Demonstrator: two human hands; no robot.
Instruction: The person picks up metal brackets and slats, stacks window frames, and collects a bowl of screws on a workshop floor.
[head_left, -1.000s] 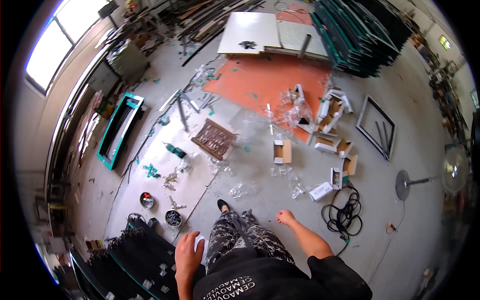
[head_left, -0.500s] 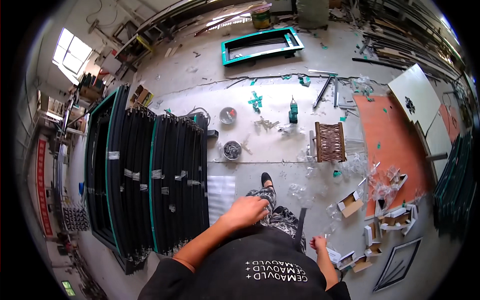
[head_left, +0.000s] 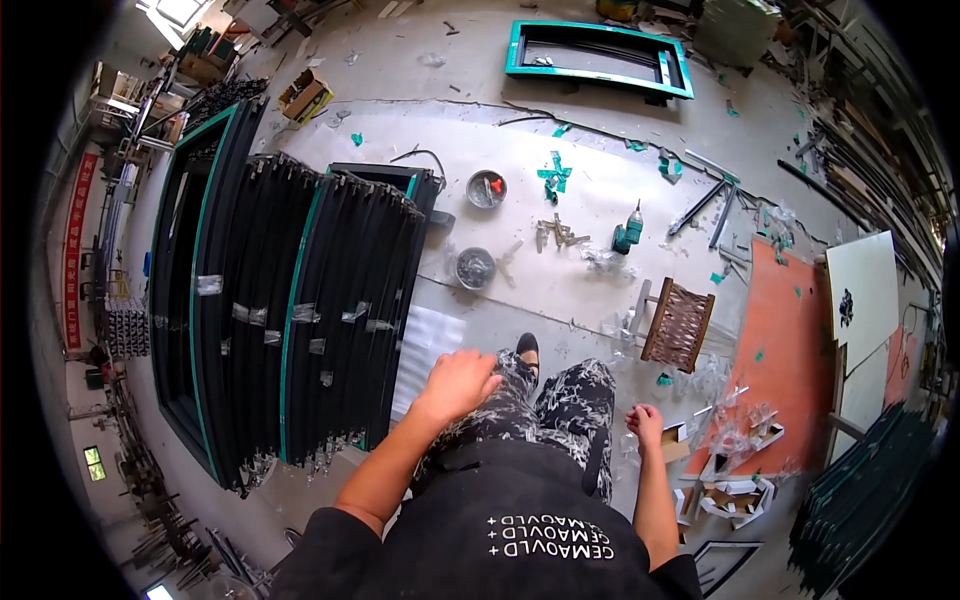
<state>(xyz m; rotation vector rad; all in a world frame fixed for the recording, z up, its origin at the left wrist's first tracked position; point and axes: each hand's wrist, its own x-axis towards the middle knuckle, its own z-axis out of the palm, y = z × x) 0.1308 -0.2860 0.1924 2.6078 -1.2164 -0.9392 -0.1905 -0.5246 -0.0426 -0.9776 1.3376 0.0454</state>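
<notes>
My left hand (head_left: 460,386) hangs over my left thigh, back up, its fingers loosely bent and a little apart. Nothing shows in it. Off to the right of my legs, my right hand (head_left: 646,422) has its fingers curled in a pinch. Whatever they hold, if anything, is too small to make out. Nearest the left hand is a tall row of black frames (head_left: 262,300) with green edges, bound by clear tape, beside a white foam sheet (head_left: 428,340). An opened cardboard box (head_left: 676,442) lies on the floor close to the right hand.
Ahead stand two small buckets (head_left: 475,268), a green cordless drill (head_left: 628,232) and a woven-top stool (head_left: 678,325). A green-edged frame (head_left: 600,72) lies farther off. To the right are an orange sheet (head_left: 785,340), plastic wrap (head_left: 745,445), a leaning white panel (head_left: 866,290) and dark profiles (head_left: 870,500).
My view has shifted and turned, so the buckets, drill and stool appear elsewhere in it. Both hands sit higher in the picture, and more of my legs shows.
</notes>
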